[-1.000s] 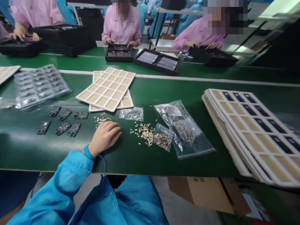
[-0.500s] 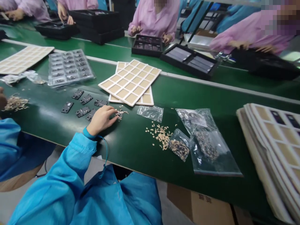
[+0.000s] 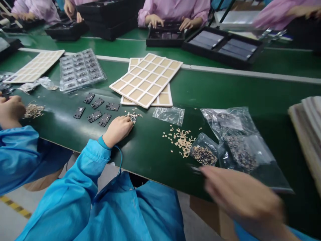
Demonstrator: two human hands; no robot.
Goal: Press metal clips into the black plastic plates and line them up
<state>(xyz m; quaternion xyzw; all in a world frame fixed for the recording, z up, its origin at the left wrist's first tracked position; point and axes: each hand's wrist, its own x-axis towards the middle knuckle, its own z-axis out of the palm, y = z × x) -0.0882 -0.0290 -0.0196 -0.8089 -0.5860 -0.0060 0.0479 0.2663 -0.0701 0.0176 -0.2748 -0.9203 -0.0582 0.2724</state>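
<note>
From the head camera, the person's left hand (image 3: 117, 131) rests on the green table (image 3: 263, 97), knuckles up. Its fingers (image 3: 127, 123) are loosely curled, their tips just beside a small tangle of tan flakes and bright metal bits (image 3: 133, 116). Nothing shows pinched between them, though the hand could hide a small piece.

The right hand (image 3: 240, 197) is a blur at the lower right, over the table's near edge. A thin dark sliver (image 3: 196, 169) sticks out past its fingers (image 3: 209, 174), too smeared to name, and how far they are open cannot be told. That hand is nearest a large zip bag (image 3: 240, 147) of dark and tan pieces and a smaller zip bag (image 3: 204, 154), which lie beside a loose heap of tan flakes (image 3: 182, 140).

The flakes look light and thin, likely to skitter at a brush, so they are probably best lifted singly by an edge. Six black metal brackets (image 3: 96, 108), up and to the left of the left hand, look rigid and easy to take by their sides. Beyond them lie sheets of tan pads in white frames (image 3: 145, 80).

At far left, a co-worker's hand (image 3: 10, 112) in a blue sleeve sits beside another small heap of flakes (image 3: 33, 110).
</note>
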